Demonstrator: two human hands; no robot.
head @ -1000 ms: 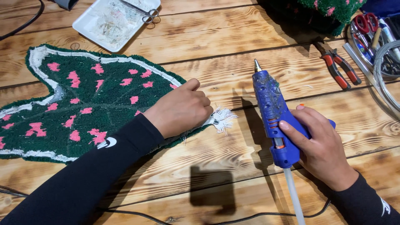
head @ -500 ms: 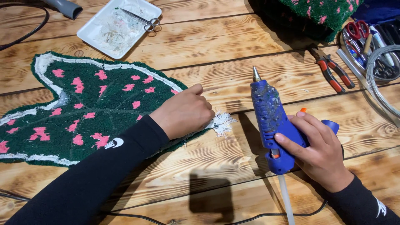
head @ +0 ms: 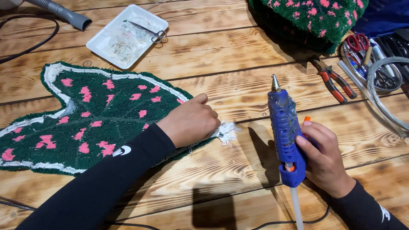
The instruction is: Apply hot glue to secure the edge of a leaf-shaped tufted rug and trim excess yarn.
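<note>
Leaf rug pinned at its tip, glue gun held upright beside it.

The rug (head: 93, 119) lies on the table (head: 238, 98), long axis left to right, frayed tip (head: 226, 131) pointing at the glue gun (head: 284, 134). The left hand (head: 191, 121), fisted, presses that tip down. The right hand (head: 324, 159) grips the gun, nozzle up, just right of the tip.

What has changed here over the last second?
The right hand has tipped the glue gun from leaning left to nearly upright, nozzle up, and its grip is unchanged. The left hand still presses the rug at its frayed tip.
</note>
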